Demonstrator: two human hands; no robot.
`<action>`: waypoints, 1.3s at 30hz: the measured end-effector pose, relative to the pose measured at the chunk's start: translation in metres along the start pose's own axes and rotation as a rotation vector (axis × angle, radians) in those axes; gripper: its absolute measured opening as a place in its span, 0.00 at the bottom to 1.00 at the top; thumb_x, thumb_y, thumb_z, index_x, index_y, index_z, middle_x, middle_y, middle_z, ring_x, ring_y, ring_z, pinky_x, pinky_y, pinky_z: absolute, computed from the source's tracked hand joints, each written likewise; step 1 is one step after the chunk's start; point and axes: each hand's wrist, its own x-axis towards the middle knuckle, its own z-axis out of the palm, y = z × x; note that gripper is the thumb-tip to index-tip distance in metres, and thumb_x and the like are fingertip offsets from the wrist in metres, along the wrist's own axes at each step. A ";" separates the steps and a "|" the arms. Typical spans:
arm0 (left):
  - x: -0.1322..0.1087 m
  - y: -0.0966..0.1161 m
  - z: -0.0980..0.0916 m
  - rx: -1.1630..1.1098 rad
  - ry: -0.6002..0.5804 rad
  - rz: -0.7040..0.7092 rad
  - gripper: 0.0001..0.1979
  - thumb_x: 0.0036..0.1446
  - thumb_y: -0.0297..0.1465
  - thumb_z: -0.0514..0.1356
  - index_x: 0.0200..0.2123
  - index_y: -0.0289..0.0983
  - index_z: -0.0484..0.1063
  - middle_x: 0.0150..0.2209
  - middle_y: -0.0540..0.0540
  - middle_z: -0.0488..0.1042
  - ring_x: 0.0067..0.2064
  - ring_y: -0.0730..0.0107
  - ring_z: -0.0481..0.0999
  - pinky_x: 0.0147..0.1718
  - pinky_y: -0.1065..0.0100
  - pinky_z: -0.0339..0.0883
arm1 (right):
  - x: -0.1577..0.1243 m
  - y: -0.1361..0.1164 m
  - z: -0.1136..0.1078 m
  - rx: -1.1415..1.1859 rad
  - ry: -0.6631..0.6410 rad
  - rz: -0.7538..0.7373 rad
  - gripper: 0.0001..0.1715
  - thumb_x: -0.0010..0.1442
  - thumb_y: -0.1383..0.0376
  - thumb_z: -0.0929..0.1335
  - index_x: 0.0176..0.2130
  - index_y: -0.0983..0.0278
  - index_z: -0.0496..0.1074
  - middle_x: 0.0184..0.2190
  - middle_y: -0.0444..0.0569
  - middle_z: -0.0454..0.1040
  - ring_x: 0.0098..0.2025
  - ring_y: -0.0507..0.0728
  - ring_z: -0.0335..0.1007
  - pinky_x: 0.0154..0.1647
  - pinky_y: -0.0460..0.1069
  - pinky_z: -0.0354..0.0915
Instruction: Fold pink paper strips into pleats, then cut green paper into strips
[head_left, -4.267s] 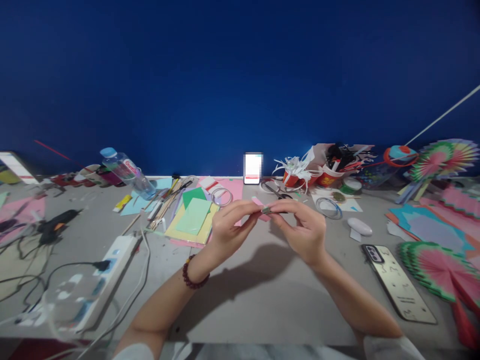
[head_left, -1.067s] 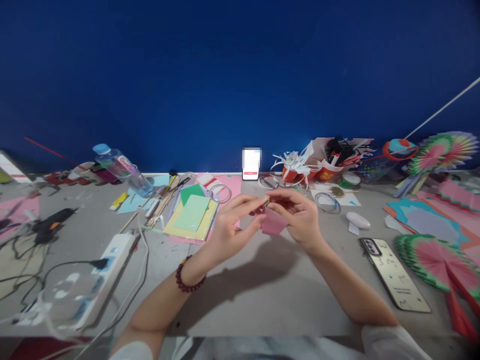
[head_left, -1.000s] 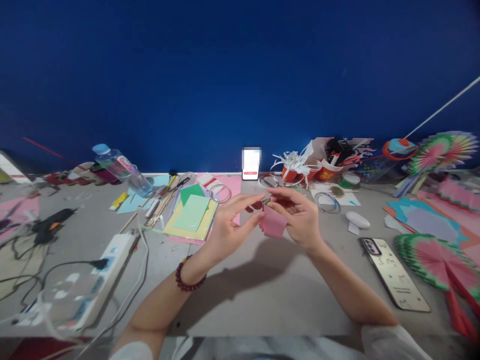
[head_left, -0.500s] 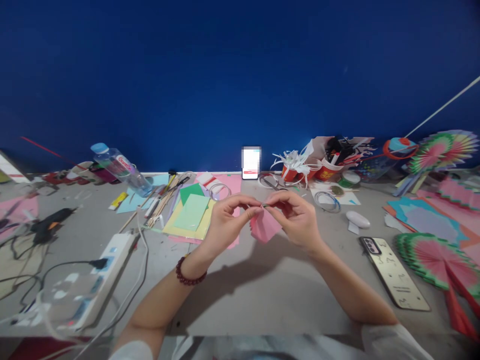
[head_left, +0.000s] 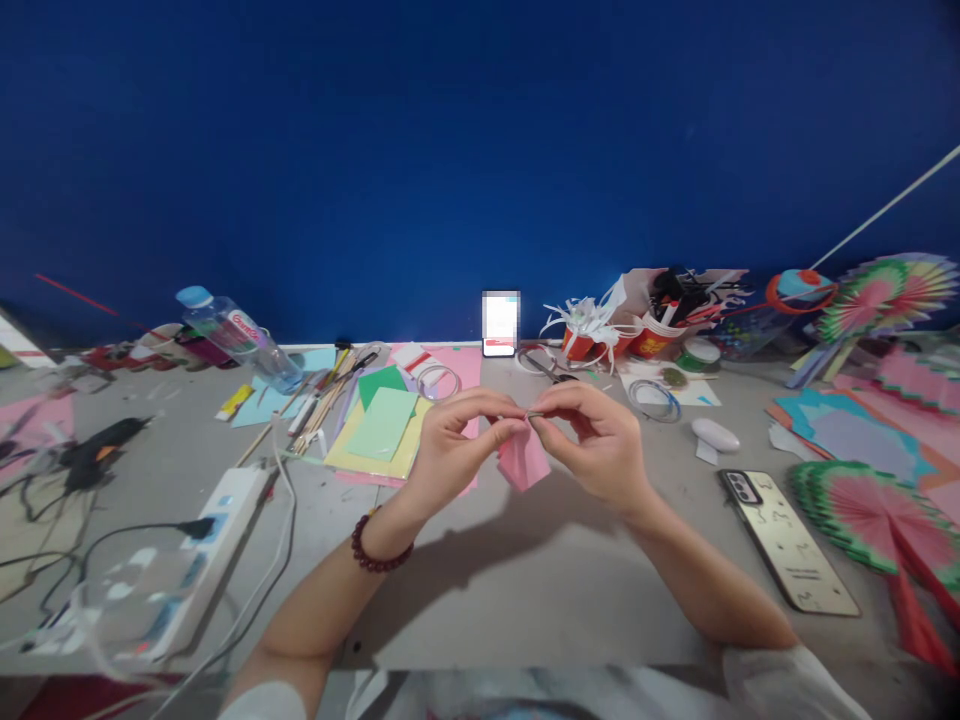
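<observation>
**Head view.** My left hand [head_left: 450, 445] and right hand [head_left: 596, 445] meet above the grey table [head_left: 525, 590]. Thumb and forefinger of each hand are pinched narrow on the top edge of a small pink paper piece [head_left: 523, 462], which hangs between them, clear of the tabletop. A thin greenish bit sits at the pinch; I cannot tell what it is. Judged stage: the paper looks already folded and gathered at its upper end, yet it is closed, not spread like the pink-and-green fans [head_left: 862, 510] lying well apart at my right. Flat coloured sheets [head_left: 382, 430] lie near my left hand, and a phone [head_left: 787, 545] lies beside my right forearm.
</observation>
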 end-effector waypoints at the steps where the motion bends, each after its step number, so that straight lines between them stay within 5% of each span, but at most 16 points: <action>1: 0.000 0.000 0.000 -0.004 0.000 0.002 0.01 0.53 0.29 0.67 0.31 0.39 0.79 0.31 0.46 0.80 0.34 0.69 0.77 0.36 0.66 0.73 | -0.001 0.000 0.000 -0.010 0.003 -0.009 0.04 0.56 0.68 0.70 0.34 0.59 0.75 0.30 0.47 0.76 0.35 0.55 0.73 0.35 0.50 0.70; 9: -0.001 0.000 0.000 0.019 -0.009 0.066 0.01 0.54 0.29 0.66 0.30 0.38 0.77 0.30 0.46 0.78 0.33 0.69 0.76 0.35 0.66 0.71 | -0.002 -0.003 -0.001 0.037 0.009 -0.026 0.05 0.55 0.68 0.71 0.33 0.58 0.77 0.31 0.48 0.79 0.35 0.56 0.75 0.38 0.53 0.72; 24: -0.001 0.005 -0.003 0.027 -0.047 0.102 0.02 0.55 0.26 0.65 0.30 0.37 0.74 0.30 0.47 0.77 0.33 0.70 0.74 0.35 0.67 0.69 | 0.005 -0.003 -0.006 0.318 -0.085 0.174 0.03 0.52 0.63 0.75 0.31 0.54 0.81 0.30 0.46 0.80 0.32 0.54 0.76 0.30 0.47 0.73; 33: 0.000 0.006 -0.004 0.125 -0.044 0.161 0.03 0.56 0.24 0.62 0.32 0.36 0.73 0.31 0.47 0.75 0.34 0.71 0.73 0.36 0.67 0.68 | 0.008 -0.010 -0.017 0.253 -0.229 0.206 0.14 0.49 0.59 0.77 0.39 0.57 0.81 0.36 0.49 0.81 0.39 0.56 0.77 0.40 0.50 0.75; 39: -0.002 0.002 -0.001 0.155 -0.058 0.221 0.03 0.56 0.24 0.62 0.34 0.37 0.73 0.31 0.46 0.76 0.35 0.69 0.73 0.36 0.65 0.68 | 0.003 -0.013 -0.015 -0.087 -0.123 0.079 0.06 0.55 0.67 0.72 0.35 0.59 0.80 0.33 0.47 0.81 0.35 0.55 0.78 0.36 0.49 0.75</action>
